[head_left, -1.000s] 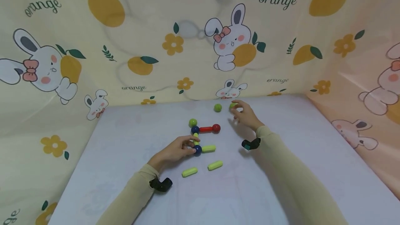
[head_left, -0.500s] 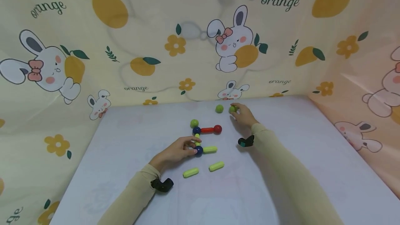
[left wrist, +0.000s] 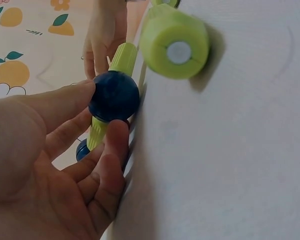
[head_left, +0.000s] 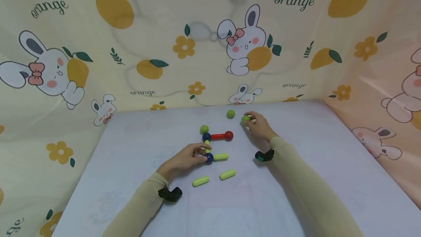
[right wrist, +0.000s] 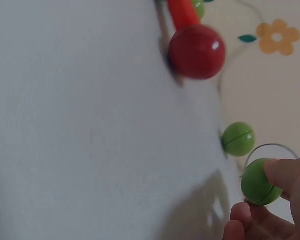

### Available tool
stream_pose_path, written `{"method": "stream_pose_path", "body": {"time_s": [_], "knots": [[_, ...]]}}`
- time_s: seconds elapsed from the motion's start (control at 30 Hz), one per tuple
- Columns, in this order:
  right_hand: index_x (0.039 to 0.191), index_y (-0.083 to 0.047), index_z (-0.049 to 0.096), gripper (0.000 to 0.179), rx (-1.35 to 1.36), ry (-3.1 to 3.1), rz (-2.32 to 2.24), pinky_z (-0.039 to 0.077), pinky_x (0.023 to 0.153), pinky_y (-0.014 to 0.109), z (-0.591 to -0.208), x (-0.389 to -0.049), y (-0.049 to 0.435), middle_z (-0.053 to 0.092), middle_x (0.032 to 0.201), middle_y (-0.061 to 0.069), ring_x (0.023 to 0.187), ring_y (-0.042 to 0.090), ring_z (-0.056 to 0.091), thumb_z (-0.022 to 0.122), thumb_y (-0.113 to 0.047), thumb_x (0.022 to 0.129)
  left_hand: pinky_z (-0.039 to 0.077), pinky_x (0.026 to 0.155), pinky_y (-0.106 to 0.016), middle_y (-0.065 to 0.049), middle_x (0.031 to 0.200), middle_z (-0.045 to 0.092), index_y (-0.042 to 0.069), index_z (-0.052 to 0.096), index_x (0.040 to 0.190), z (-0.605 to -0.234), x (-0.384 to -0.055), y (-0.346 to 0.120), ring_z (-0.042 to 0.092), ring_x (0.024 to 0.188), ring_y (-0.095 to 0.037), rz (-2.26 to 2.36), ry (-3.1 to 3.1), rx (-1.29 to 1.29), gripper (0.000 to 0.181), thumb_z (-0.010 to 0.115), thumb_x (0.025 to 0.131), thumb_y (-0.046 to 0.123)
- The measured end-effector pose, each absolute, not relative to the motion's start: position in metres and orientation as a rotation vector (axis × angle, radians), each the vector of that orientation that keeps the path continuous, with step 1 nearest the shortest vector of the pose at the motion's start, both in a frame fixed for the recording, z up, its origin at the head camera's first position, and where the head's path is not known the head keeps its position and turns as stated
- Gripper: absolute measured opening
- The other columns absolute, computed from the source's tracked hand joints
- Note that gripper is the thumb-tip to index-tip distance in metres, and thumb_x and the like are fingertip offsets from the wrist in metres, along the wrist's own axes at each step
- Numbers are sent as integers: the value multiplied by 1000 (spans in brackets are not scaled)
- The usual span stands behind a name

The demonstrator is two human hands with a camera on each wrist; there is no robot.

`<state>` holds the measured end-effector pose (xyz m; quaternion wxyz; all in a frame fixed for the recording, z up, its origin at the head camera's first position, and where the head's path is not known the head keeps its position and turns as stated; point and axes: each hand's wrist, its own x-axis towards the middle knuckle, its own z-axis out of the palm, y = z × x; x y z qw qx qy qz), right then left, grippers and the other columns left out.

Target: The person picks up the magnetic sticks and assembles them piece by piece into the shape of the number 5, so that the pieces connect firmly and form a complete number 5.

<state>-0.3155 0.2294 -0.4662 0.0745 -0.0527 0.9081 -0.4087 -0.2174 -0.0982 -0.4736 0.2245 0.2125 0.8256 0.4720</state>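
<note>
My left hand grips the near blue ball of a joined set of balls and rods, its thumb and fingertips around the ball. From that ball one yellow-green rod points right and another runs to a second blue ball. A red rod links that second ball to a red ball. Right behind it sits a green ball. At the back right, my right hand pinches another green ball between thumb and fingers.
A loose green ball lies near the back edge, left of my right hand. Two loose yellow-green rods lie in front of the set. A printed cloth hangs behind the white table.
My right hand has closed on the green ball at the back and drawn it slightly toward me. The left hand keeps its hold on the blue ball.
</note>
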Motion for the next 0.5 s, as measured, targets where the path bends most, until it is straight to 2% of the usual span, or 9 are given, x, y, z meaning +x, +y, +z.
{"method": "stream_pose_path", "body": {"time_s": [0.17,0.33,0.4,0.5], "knots": [[145,-9,47,44,-241,2689,-1342,53,73,29,-464,-302,232,53,141,26,97,30,63,55,-24,104,44,67,-25,-16,120,64,13,58,138,-472,-217,-99,50,75,-15,1316,2266,580,39,64,99,14],[135,-4,49,40,-381,2568,-1427,53,64,30,-465,-283,232,58,129,29,82,25,65,61,-24,102,44,66,-23,-16,118,64,12,58,138,-475,-217,-99,50,74,-15,1328,2248,579,39,64,99,14],[129,-3,51,38,-427,2553,-1413,54,63,31,-465,-276,231,60,123,28,81,24,66,64,-23,100,44,66,-23,-16,118,64,12,58,138,-476,-217,-99,50,74,-14,1328,2244,578,39,64,99,14],[124,-4,53,35,-482,2542,-1351,55,67,31,-463,-267,230,62,122,25,87,24,67,69,-21,97,44,66,-24,-16,118,64,12,58,138,-476,-218,-99,50,74,-14,1332,2241,575,39,65,99,14]]}}
